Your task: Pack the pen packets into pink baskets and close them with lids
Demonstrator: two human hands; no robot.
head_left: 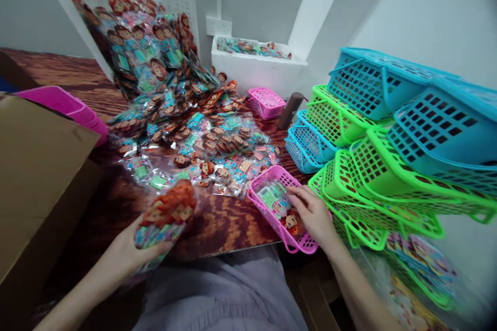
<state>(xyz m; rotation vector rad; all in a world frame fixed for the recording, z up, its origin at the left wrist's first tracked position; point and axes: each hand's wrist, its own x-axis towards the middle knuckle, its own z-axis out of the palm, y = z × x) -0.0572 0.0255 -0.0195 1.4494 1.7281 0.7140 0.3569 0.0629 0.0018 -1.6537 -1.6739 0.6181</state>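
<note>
My left hand [145, 248] is wrapped around a thick stack of clear packets [166, 212], each with a red-haired cartoon figure; the stack is slightly blurred. My right hand [312, 214] reaches into a pink plastic basket [267, 217] at the table's front edge. Its fingers are extended and lightly curved over a flat packet [275, 199] inside, which has a green part and a cartoon head at its lower end. The thumb is mostly hidden. Beyond both hands, a large heap of similar packets [217, 139] covers the tabletop.
Blue baskets [438, 124] and green baskets [373, 165] are stacked at right. A cardboard box [39, 165] and pink baskets [62, 101] stand at left. Behind the heap are a white foam box [260, 70], a small pink basket [266, 102] and a dark cylinder [290, 110].
</note>
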